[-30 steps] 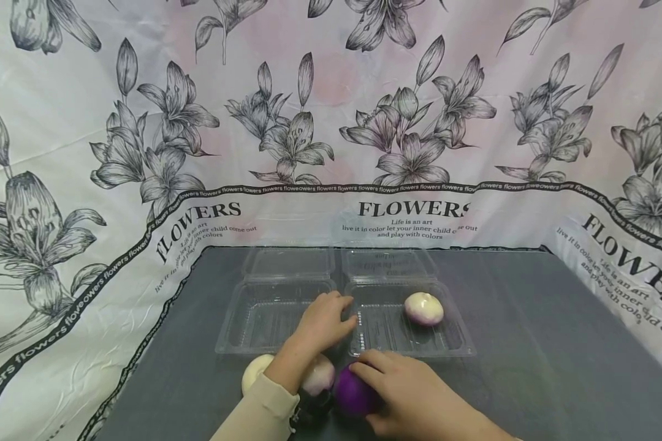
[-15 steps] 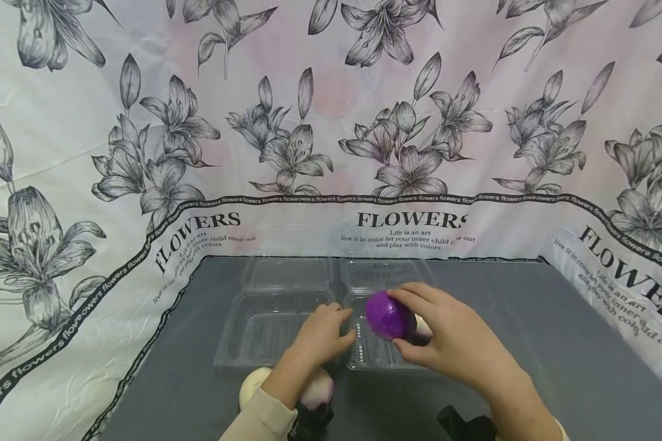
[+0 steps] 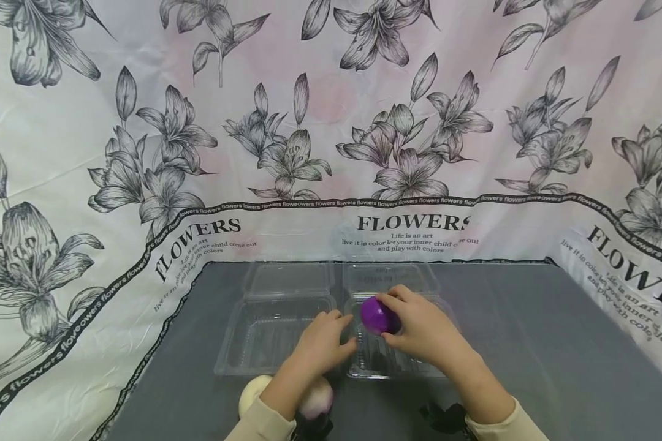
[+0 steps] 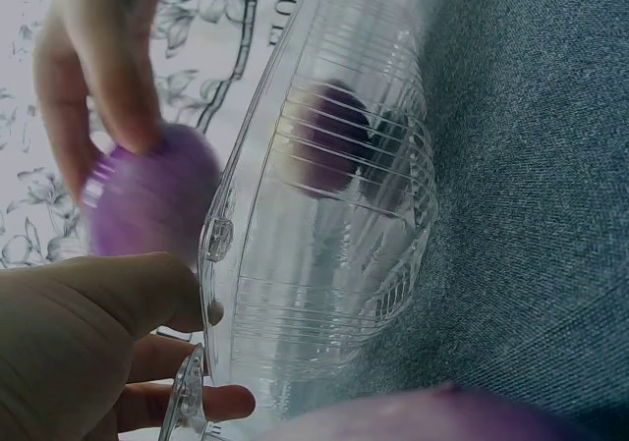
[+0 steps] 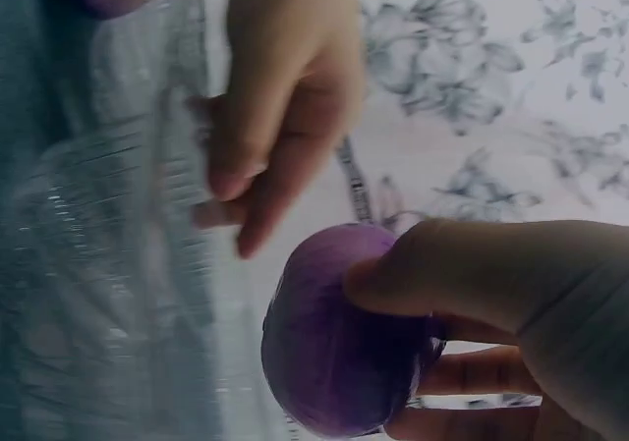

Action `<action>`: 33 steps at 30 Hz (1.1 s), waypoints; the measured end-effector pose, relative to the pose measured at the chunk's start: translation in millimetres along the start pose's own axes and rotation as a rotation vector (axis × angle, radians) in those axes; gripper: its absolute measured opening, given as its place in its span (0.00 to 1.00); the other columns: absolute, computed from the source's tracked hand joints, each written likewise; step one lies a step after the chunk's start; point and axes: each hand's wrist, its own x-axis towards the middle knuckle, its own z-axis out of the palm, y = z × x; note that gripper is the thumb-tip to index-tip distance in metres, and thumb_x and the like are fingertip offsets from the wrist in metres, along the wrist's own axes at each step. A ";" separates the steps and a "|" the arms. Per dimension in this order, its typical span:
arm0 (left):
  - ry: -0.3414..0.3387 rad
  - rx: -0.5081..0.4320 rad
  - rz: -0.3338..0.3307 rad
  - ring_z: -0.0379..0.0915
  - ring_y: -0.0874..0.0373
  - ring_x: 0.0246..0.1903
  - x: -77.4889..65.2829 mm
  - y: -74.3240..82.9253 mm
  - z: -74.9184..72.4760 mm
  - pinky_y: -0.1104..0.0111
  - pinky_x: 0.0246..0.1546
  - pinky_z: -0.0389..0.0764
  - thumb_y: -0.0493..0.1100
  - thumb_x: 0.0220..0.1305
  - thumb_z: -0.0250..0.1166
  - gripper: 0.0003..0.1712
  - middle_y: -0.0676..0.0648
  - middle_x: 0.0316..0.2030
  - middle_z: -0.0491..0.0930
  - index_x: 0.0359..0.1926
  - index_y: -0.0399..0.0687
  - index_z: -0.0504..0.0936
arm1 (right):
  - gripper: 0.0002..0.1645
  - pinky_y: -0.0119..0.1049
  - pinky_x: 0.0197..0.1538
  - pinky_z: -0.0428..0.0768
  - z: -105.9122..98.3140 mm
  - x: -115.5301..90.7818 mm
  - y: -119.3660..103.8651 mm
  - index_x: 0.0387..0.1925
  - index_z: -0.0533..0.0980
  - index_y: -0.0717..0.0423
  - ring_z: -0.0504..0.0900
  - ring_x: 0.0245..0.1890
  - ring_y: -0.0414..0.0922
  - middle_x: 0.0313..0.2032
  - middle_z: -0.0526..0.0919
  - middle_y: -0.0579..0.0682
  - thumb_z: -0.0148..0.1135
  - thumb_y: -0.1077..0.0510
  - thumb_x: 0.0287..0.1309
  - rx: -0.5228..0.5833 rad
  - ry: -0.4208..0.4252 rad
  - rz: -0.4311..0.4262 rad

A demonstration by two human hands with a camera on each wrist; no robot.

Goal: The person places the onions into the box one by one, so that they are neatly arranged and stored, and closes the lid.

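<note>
My right hand (image 3: pixel 427 327) grips a round purple vegetable (image 3: pixel 377 315) between thumb and fingers, above the right-hand clear plastic box (image 3: pixel 397 375). The right wrist view shows the purple vegetable (image 5: pixel 339 333) close up; its exact kind is unclear. Over the gap between the two boxes, my left hand (image 3: pixel 320 343) lies with relaxed, parted fingers, by the right box's near-left rim. In the left wrist view its thumb (image 4: pixel 187 299) is at the rim. A cream-and-purple vegetable (image 4: pixel 324 138) inside that box shows through the wall; the right hand hides it in the head view.
To the left stands another clear box (image 3: pixel 226 361), its lid folded back. A cream round vegetable (image 3: pixel 252 395) and a whitish-purple one (image 3: pixel 317 398) lie before it, partly behind my left forearm. A flower-printed cloth (image 3: pixel 309 233) hangs behind the grey table (image 3: pixel 529 343).
My right hand has lifted the purple vegetable from the table in front and carried it forward over the right box. My left hand has stayed almost in place.
</note>
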 end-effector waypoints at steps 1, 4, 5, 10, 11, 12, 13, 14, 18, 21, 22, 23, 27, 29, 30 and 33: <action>0.003 0.006 0.002 0.75 0.50 0.46 0.3 1.1 0.3 0.59 0.44 0.82 0.48 0.66 0.69 0.29 0.43 0.52 0.81 0.63 0.39 0.81 | 0.41 0.46 0.47 0.85 2.7 0.5 1.6 0.62 0.79 0.60 0.84 0.47 0.49 0.52 0.80 0.52 0.83 0.55 0.45 -0.020 -0.014 0.002; 0.004 0.037 0.009 0.76 0.51 0.46 -0.6 3.0 1.2 0.61 0.44 0.82 0.49 0.66 0.69 0.28 0.43 0.52 0.82 0.63 0.38 0.81 | 0.40 0.49 0.48 0.84 10.5 1.0 4.4 0.61 0.80 0.59 0.84 0.48 0.51 0.52 0.81 0.52 0.84 0.53 0.45 -0.072 -0.070 0.023; 0.000 0.048 0.010 0.76 0.51 0.46 -2.0 2.8 1.5 0.61 0.44 0.82 0.49 0.66 0.68 0.29 0.43 0.52 0.82 0.63 0.38 0.81 | 0.40 0.49 0.48 0.84 13.0 0.8 4.4 0.60 0.80 0.59 0.84 0.48 0.52 0.52 0.81 0.51 0.84 0.52 0.44 -0.086 -0.090 0.034; -0.006 0.078 0.027 0.76 0.50 0.47 -5.4 3.0 3.0 0.61 0.47 0.82 0.50 0.67 0.67 0.29 0.43 0.52 0.82 0.63 0.36 0.80 | 0.38 0.51 0.47 0.84 23.2 0.6 6.8 0.56 0.82 0.55 0.84 0.47 0.52 0.50 0.83 0.49 0.85 0.49 0.42 -0.133 -0.134 0.079; -0.008 0.082 0.029 0.76 0.50 0.47 -5.5 3.1 3.0 0.61 0.47 0.82 0.50 0.67 0.67 0.29 0.43 0.52 0.82 0.63 0.36 0.80 | 0.37 0.50 0.47 0.84 25.2 0.8 7.4 0.56 0.83 0.55 0.84 0.47 0.52 0.49 0.83 0.49 0.85 0.49 0.42 -0.139 -0.135 0.076; -0.011 0.088 0.029 0.76 0.50 0.47 -5.5 3.2 2.9 0.60 0.47 0.82 0.50 0.68 0.67 0.29 0.43 0.52 0.82 0.63 0.36 0.80 | 0.37 0.51 0.47 0.84 27.7 1.1 8.4 0.55 0.83 0.55 0.84 0.48 0.52 0.49 0.83 0.49 0.85 0.49 0.41 -0.141 -0.134 0.068; -0.014 0.094 0.029 0.76 0.50 0.47 -5.4 3.3 2.7 0.60 0.48 0.82 0.50 0.68 0.67 0.29 0.43 0.52 0.82 0.63 0.36 0.80 | 0.37 0.50 0.48 0.83 30.2 1.5 9.3 0.55 0.83 0.55 0.84 0.48 0.52 0.49 0.84 0.49 0.86 0.50 0.41 -0.141 -0.131 0.056; -0.016 0.099 0.030 0.76 0.50 0.47 -5.2 3.6 1.9 0.60 0.48 0.82 0.50 0.68 0.66 0.29 0.43 0.52 0.81 0.63 0.36 0.80 | 0.37 0.50 0.49 0.83 32.6 1.9 10.0 0.55 0.83 0.56 0.84 0.48 0.52 0.49 0.84 0.50 0.86 0.50 0.41 -0.139 -0.129 0.041; -0.018 0.111 0.033 0.76 0.50 0.48 -3.4 5.2 -1.3 0.60 0.48 0.82 0.49 0.68 0.66 0.29 0.43 0.53 0.81 0.64 0.36 0.79 | 0.37 0.51 0.54 0.82 39.5 3.4 11.8 0.54 0.82 0.60 0.84 0.49 0.54 0.49 0.84 0.52 0.87 0.55 0.39 -0.126 -0.096 -0.031; -0.013 0.123 0.033 0.76 0.49 0.49 -2.7 7.5 -5.6 0.59 0.49 0.82 0.49 0.69 0.66 0.29 0.42 0.53 0.81 0.64 0.35 0.79 | 0.39 0.51 0.57 0.80 41.8 5.2 11.2 0.56 0.81 0.62 0.83 0.50 0.54 0.50 0.84 0.54 0.87 0.57 0.38 -0.137 -0.070 -0.073; -0.015 0.128 0.030 0.76 0.48 0.49 -2.5 7.9 -6.1 0.58 0.50 0.81 0.49 0.69 0.66 0.29 0.42 0.54 0.81 0.64 0.35 0.79 | 0.40 0.51 0.58 0.79 42.4 5.7 10.9 0.57 0.81 0.62 0.83 0.51 0.55 0.51 0.84 0.55 0.87 0.58 0.39 -0.140 -0.068 -0.081; -0.017 0.132 0.029 0.77 0.48 0.50 -2.3 8.4 -6.5 0.58 0.50 0.81 0.49 0.69 0.66 0.29 0.42 0.54 0.81 0.64 0.35 0.79 | 0.40 0.51 0.59 0.79 42.8 6.1 10.6 0.58 0.80 0.63 0.83 0.52 0.55 0.52 0.84 0.55 0.86 0.58 0.39 -0.140 -0.067 -0.087; -0.034 0.142 0.019 0.76 0.47 0.52 -1.9 9.3 -5.2 0.57 0.52 0.81 0.50 0.70 0.64 0.29 0.42 0.55 0.81 0.65 0.36 0.78 | 0.41 0.51 0.61 0.77 43.7 5.5 10.1 0.59 0.79 0.63 0.82 0.54 0.56 0.54 0.84 0.57 0.85 0.62 0.41 -0.129 -0.076 -0.082; -0.038 0.140 0.015 0.76 0.47 0.52 -2.5 9.8 -5.0 0.57 0.52 0.81 0.50 0.70 0.64 0.30 0.43 0.56 0.80 0.65 0.36 0.78 | 0.40 0.51 0.61 0.77 42.9 4.3 9.9 0.59 0.79 0.63 0.82 0.55 0.56 0.55 0.83 0.56 0.84 0.63 0.41 -0.112 -0.084 -0.073; -0.039 0.138 0.014 0.76 0.47 0.53 -2.8 9.9 -4.7 0.56 0.52 0.81 0.50 0.70 0.64 0.30 0.43 0.56 0.80 0.65 0.36 0.78 | 0.39 0.51 0.61 0.77 42.4 3.7 9.8 0.59 0.79 0.63 0.82 0.56 0.56 0.55 0.83 0.56 0.84 0.63 0.42 -0.102 -0.089 -0.070; -0.037 0.141 0.008 0.76 0.47 0.53 -4.2 9.5 -3.9 0.56 0.52 0.81 0.50 0.70 0.64 0.30 0.43 0.56 0.80 0.65 0.36 0.78 | 0.39 0.52 0.61 0.77 39.5 3.2 9.4 0.60 0.79 0.62 0.81 0.57 0.56 0.56 0.83 0.56 0.83 0.62 0.43 -0.068 -0.114 -0.067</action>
